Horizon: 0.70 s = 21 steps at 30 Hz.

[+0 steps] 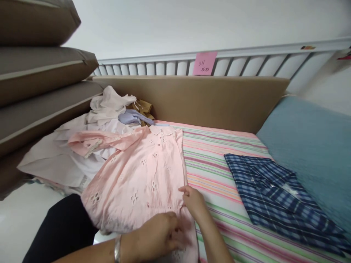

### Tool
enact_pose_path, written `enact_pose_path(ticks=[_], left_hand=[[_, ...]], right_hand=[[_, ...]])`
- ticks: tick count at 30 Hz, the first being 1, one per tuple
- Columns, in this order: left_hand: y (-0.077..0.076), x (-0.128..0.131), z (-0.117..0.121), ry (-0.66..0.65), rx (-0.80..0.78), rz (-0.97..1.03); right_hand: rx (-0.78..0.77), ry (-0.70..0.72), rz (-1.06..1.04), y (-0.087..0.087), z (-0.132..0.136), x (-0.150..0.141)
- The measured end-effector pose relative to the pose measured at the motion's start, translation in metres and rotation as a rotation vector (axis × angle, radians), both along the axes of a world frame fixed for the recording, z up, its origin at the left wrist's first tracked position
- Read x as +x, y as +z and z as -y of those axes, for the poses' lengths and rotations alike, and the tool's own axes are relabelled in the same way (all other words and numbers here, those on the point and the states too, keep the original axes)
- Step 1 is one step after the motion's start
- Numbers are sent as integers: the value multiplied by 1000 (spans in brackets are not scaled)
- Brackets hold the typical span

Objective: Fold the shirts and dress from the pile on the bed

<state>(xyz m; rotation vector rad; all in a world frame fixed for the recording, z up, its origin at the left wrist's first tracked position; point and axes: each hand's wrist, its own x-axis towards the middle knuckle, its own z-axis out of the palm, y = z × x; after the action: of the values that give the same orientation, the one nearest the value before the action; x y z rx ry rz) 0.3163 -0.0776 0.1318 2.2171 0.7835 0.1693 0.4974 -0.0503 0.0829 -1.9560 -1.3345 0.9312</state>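
Note:
A pink eyelet blouse (pixel 139 179) lies spread on the striped sheet (pixel 216 171), one sleeve stretched to the left. My left hand (pixel 160 233), with a silver bangle at the wrist, rests on the blouse's lower hem, its fingers curled into the fabric. My right hand (pixel 193 201) pinches the blouse's right edge near the hem. A folded blue plaid shirt (pixel 279 201) lies on the sheet to the right, apart from both hands.
A heap of white, lilac and tan clothes (pixel 109 113) sits behind the blouse at the left. Stacked brown cushions (pixel 35 87) stand at the far left. A tan padded board (pixel 205 100) and white railing with a pink note (pixel 204 63) line the back. A teal blanket (pixel 315 146) lies at the right.

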Motion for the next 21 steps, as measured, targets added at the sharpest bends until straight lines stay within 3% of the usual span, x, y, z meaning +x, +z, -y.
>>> enact_pose_path(ticks=[4,8,12,17,21], left_hand=[[-1,-9,-16,111,256,26],[-33,-21,-23,11,400,-121],[-60,-28,-24,-34,476,-130],[-60,-30,-25,-33,489,-99],[-55,-46,-20,40,450,-15]], right_hand=[[8,-1,61,-7,2,3],[21,-1,44,-23,0,5],[-5,15,37,-29,-5,5],[-30,56,-34,-21,-5,3],[83,82,-34,-14,10,1]])
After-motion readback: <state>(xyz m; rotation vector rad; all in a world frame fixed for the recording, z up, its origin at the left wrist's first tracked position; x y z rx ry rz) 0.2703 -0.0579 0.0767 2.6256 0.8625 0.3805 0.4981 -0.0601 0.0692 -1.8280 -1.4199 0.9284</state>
